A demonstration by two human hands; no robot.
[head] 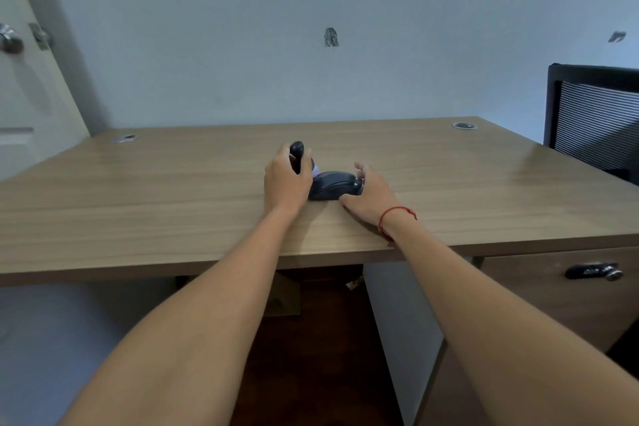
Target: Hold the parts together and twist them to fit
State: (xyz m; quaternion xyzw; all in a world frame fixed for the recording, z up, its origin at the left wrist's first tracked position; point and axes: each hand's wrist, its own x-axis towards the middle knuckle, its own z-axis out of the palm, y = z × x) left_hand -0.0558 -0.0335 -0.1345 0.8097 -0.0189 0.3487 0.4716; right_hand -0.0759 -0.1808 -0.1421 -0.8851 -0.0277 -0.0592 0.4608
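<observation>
Left hand [287, 180] curled round an upright dark handle [297, 153], thumb side wrapped, top knob poking out above the fingers. Right hand [368, 194] lies over the right end of a low dark base [332, 185], thumb along the near edge, fingers loosely bent at the far side; whether they truly clamp it, cannot tell. A red string [394, 218] is round that wrist. The device sits mid-desk [173, 190], well back from the near edge.

Risk, as a judgement: if the left hand pulls on the handle and the right hand's hold is light, the base could skid or tip on the smooth wood.

Base long axis runs left-right; handle stands near vertical at its left end, tilted slightly away. A chair [594, 121] stands far right.
</observation>
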